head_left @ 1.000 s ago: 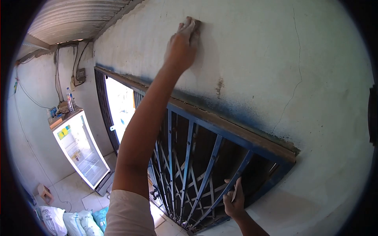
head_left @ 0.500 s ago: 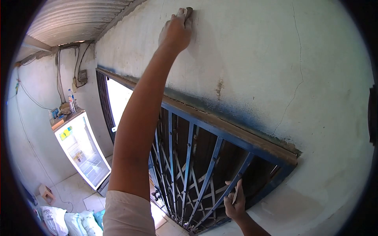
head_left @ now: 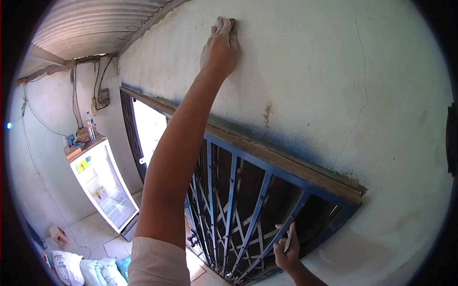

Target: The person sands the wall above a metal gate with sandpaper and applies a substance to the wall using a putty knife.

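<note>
My left hand (head_left: pixel 220 47), dusty and raised high, is closed on a dark piece of sandpaper (head_left: pixel 232 22) pressed against the pale plastered wall (head_left: pixel 305 66). Most of the sandpaper is hidden under the fingers. Low on the right, my right hand (head_left: pixel 287 250) is beside a slanted bar of the blue metal folding gate (head_left: pixel 260 193). It grips a thin, pale, flat piece (head_left: pixel 288 240), with one fingertip reaching over to the bar.
A dusty ledge (head_left: pixel 286 167) runs above the gate, with blue paint sprayed over it. A long crack (head_left: pixel 365 81) goes down the wall. At left stand a lit glass-door fridge (head_left: pixel 102 186) with a bottle (head_left: pixel 90 125) on top, and several filled bags (head_left: pixel 67 267).
My left hand has slid a little down and to the right along the wall, its fingers now flatter over the sandpaper. My right hand stays at the gate bar. The view has shifted slightly.
</note>
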A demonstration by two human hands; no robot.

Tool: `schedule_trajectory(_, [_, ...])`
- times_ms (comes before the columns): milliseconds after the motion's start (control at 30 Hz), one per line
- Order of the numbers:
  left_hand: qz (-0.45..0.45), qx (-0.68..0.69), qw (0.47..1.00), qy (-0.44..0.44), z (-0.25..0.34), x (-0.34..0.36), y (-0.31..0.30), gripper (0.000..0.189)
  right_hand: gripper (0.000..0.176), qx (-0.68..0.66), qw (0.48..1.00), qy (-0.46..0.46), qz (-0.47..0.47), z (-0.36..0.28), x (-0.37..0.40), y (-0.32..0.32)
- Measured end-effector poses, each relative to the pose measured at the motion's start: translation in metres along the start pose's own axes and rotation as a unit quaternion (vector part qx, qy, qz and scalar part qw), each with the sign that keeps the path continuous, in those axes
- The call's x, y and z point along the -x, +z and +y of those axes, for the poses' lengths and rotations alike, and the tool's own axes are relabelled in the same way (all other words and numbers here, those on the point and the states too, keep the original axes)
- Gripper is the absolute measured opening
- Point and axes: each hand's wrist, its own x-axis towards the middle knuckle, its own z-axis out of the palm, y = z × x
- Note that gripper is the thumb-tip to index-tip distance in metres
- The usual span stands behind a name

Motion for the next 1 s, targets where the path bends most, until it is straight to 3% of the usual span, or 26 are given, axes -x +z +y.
schedule_trajectory(433, [-0.004, -0.025, 0.999, 0.032, -0.012, -0.006, -0.002, 0.048, 0.079, -0.004, 1.0, -0.014, 0.003, 0.008, 0.005, 0.0])
schedule_trajectory(567, [-0.012, -0.042, 0.999, 0.03, -0.013, -0.008, -0.003, 0.048, 0.073, -0.022, 0.998, 0.049, 0.02, -0.002, 0.006, 0.001])
schedule_trajectory(667, [-0.022, -0.048, 0.998, 0.029, -0.015, -0.009, -0.007, 0.049, 0.071, -0.012, 0.999, 0.032, 0.021, -0.001, 0.005, 0.002])
schedule_trajectory(767, [-0.054, -0.041, 0.997, -0.025, -0.006, -0.005, -0.016, 0.048, 0.08, 0.005, 1.0, -0.026, 0.002, 0.01, 0.005, 0.001])
schedule_trajectory(1000, [-0.012, 0.015, 1.0, 0.024, 0.011, 0.056, -0.006, 0.045, 0.081, -0.008, 1.0, 0.004, -0.001, -0.001, 0.003, 0.001])
